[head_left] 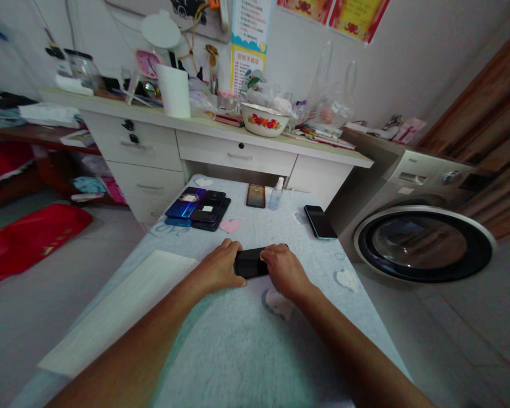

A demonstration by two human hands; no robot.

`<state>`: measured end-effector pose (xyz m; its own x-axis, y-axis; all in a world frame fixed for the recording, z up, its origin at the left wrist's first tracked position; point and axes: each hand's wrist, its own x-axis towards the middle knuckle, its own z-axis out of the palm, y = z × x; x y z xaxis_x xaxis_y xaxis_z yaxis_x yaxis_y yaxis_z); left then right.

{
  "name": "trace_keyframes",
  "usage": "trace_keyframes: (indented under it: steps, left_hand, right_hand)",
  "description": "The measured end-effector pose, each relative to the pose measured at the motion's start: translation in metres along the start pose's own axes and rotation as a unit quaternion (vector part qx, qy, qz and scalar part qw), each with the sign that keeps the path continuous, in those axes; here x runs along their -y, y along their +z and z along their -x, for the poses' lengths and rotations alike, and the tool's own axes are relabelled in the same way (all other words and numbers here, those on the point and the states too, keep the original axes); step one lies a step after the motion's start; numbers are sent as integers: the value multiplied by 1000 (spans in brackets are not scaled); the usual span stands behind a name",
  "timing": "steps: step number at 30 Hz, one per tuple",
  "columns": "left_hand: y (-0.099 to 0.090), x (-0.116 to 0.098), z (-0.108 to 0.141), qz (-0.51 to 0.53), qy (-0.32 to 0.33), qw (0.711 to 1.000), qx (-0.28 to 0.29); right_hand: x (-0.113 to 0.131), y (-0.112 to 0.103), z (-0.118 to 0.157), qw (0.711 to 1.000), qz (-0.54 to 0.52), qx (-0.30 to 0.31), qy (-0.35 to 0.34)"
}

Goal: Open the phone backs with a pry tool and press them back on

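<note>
A black phone (250,263) lies on the cloth-covered table, its screen facing up. My left hand (221,266) grips its left end between thumb and fingers. Over the phone's right part, my right hand (284,271) has its fingers curled together and pressed on the screen; whatever those fingers hold is too small to make out. Beyond my left hand, blue phones (186,205) and dark phones (210,211) sit in stacks side by side, near a pink heart on the cloth (230,226).
A clear spray bottle (275,196) stands beside a brown phone-shaped item (255,196) at the table's far side. Another phone (320,221) lies near the right edge. A pale strip (123,309) is on the left. Behind are a white desk (238,153) and a washing machine (420,209).
</note>
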<state>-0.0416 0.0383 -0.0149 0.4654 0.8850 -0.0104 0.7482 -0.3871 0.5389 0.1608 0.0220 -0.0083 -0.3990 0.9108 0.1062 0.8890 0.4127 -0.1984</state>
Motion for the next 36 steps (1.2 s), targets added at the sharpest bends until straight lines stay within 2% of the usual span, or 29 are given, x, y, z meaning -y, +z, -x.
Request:
trace_keyframes:
  steps: [4,10,15,26,36]
  left_hand:
    - [1,2,0,1,6,1000,-1]
    - [1,2,0,0,-3,1000,5]
    - [0,2,1,-1,-4,1000,9]
    - [-1,0,1,21,-21,999,18]
    - [-4,-3,0,17,-20,999,20]
  right_hand:
    - [-3,-6,2,1000,7,6,-8]
    - [-11,-3,6,999,-18,-29,40]
    - [-23,3,7,996,-31,-62,51]
    - [-47,-2,9,988,-35,-88,124]
    - [-40,-1,11,987,-17,-78,139]
